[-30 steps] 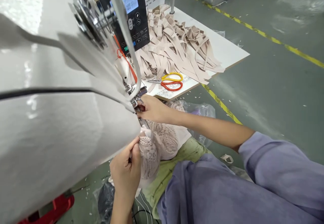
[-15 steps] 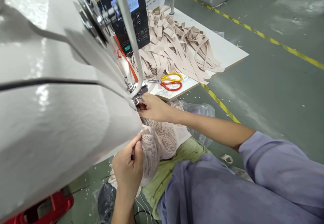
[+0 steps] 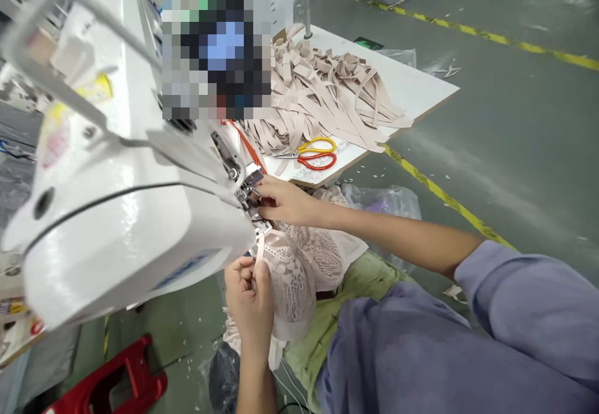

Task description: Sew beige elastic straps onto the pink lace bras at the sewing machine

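A white sewing machine (image 3: 140, 233) fills the left of the view. My left hand (image 3: 250, 286) pinches a narrow beige strap (image 3: 260, 248) just below the machine's needle area. Beside it hangs a beige lace bra (image 3: 290, 276), its cups resting over my lap. My right hand (image 3: 285, 202) reaches in from the right to the presser foot area (image 3: 253, 198); its fingers are bent, and their tips are partly hidden by metal parts, so what they hold is unclear.
Beige fabric strips (image 3: 327, 89) lie heaped on a white table (image 3: 421, 86). Scissors (image 3: 318, 153) with yellow and red handles rest at its near edge. A red stool (image 3: 116, 376) stands at lower left. Clear plastic bags (image 3: 397, 205) lie on the floor beyond my right forearm.
The view has shifted, showing more of the machine. My left hand now sits slightly lower and right, with the narrow strap visible running up from its fingers. My right hand stays near the presser foot.
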Motion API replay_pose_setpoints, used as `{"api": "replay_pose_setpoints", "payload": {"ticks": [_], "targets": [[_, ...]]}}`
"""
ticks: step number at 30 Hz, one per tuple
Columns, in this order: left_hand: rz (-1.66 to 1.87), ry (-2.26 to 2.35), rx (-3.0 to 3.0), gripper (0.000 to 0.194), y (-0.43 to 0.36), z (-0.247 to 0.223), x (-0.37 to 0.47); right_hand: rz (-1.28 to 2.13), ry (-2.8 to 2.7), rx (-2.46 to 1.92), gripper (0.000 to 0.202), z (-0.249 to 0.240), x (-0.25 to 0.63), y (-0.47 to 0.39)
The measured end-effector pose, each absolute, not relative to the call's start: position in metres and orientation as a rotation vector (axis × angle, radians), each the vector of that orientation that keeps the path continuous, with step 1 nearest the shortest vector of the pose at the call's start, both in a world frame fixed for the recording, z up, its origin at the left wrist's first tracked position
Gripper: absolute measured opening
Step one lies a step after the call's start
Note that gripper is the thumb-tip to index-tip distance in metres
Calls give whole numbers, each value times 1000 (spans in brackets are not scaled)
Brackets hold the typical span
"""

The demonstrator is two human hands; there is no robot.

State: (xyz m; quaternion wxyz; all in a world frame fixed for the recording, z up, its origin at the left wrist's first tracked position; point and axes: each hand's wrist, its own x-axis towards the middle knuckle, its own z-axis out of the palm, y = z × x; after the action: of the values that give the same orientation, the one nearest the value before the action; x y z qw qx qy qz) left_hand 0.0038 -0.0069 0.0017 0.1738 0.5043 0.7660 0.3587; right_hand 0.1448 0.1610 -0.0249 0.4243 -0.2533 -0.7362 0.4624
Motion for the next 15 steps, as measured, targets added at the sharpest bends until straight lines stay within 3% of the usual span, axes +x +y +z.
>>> {"api": "replay_pose_setpoints", "payload": {"ticks": [5,10,15], "targets": [[1113,2038,1270,27,-4,5,11,1173,-1785,-619,2,-22,144,155],[1000,1875,1188,29,-36,8,25,1252,-1580,-783,15,-19,165,128],[1214,2073,979,39,-107,-44,-5,1173,-1581,-941,25,16,224,148]]}}
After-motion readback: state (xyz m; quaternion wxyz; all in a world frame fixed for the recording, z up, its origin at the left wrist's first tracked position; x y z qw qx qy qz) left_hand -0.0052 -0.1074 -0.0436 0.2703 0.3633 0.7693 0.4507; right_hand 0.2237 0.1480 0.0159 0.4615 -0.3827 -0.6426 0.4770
